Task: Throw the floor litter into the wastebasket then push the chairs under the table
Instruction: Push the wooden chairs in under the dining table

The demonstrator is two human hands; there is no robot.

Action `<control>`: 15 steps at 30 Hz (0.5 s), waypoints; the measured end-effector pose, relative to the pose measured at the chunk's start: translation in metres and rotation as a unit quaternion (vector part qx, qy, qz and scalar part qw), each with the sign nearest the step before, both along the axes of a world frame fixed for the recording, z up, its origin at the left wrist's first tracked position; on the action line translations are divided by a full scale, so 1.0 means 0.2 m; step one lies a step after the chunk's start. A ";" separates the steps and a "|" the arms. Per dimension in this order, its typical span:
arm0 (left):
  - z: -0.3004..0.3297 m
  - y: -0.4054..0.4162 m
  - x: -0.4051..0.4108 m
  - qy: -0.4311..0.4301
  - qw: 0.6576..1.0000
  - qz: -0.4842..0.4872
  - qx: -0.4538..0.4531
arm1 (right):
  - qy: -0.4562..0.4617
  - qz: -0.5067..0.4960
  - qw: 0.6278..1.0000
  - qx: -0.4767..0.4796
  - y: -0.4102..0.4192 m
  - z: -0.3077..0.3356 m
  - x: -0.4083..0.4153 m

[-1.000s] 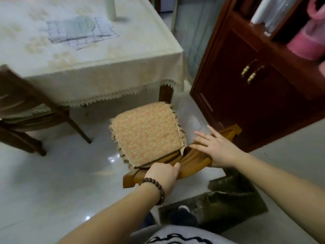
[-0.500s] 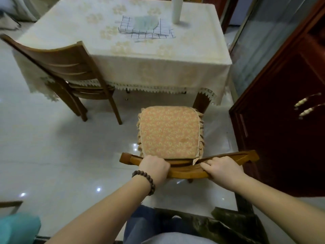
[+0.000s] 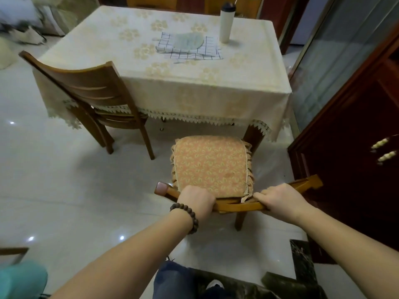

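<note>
A wooden chair (image 3: 237, 207) with an orange patterned seat cushion (image 3: 210, 164) stands just short of the table (image 3: 172, 91), seat facing the tablecloth's lace hem. My left hand (image 3: 196, 200) grips the left part of the chair's curved top rail, fingers curled over it. My right hand (image 3: 280, 198) grips the same rail further right. A second wooden chair (image 3: 90, 91) stands at the table's left corner, its seat partly under the cloth. No litter or wastebasket is in view.
A dark wooden cabinet (image 3: 356, 158) with pale handles stands close on the right. A white bottle (image 3: 225, 22) and a checked cloth (image 3: 190, 47) lie on the table. A teal object (image 3: 21, 281) sits at the lower left. Glossy white floor stretches to the left.
My right hand went from lying flat on the top rail to gripping it. The chair has turned square to the table, and the view has pulled back and risen.
</note>
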State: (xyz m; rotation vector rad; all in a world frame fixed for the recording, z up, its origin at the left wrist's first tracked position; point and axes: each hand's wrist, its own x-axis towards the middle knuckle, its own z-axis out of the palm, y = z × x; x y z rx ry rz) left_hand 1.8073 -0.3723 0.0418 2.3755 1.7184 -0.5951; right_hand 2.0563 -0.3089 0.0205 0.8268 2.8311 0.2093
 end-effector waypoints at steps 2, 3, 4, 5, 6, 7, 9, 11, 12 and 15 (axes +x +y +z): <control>-0.01 0.04 0.01 0.002 1.000 0.004 -0.003 | -0.002 -0.002 1.000 0.002 0.06 0.01 0.00; -0.01 0.07 0.01 0.004 1.000 0.007 -0.004 | -0.005 -0.003 1.000 0.001 0.09 0.01 -0.01; -0.01 0.09 0.01 0.004 1.000 0.009 -0.006 | -0.008 -0.004 1.000 -0.003 0.12 0.02 -0.02; -0.01 0.12 0.00 0.005 1.000 0.009 -0.007 | -0.011 -0.002 1.000 -0.004 0.15 0.03 -0.03; 0.00 0.16 -0.01 0.005 1.000 0.009 -0.005 | -0.015 -0.003 1.000 -0.002 0.19 0.04 -0.04; 0.02 0.19 -0.02 0.004 1.000 0.005 -0.001 | -0.022 -0.005 1.000 0.002 0.22 0.05 -0.06; 0.05 0.26 -0.06 0.006 1.000 -0.013 0.003 | -0.016 -0.014 1.000 0.011 0.28 0.07 -0.09; 0.09 0.33 -0.11 0.014 0.999 -0.033 -0.001 | -0.008 -0.025 1.000 0.005 0.32 0.08 -0.14; 0.10 0.36 -0.15 0.021 0.999 -0.045 0.000 | -0.004 -0.031 0.999 0.002 0.33 0.08 -0.17; 0.15 0.51 -0.26 0.040 0.996 -0.080 0.013 | 0.015 -0.067 0.997 -0.020 0.37 0.12 -0.27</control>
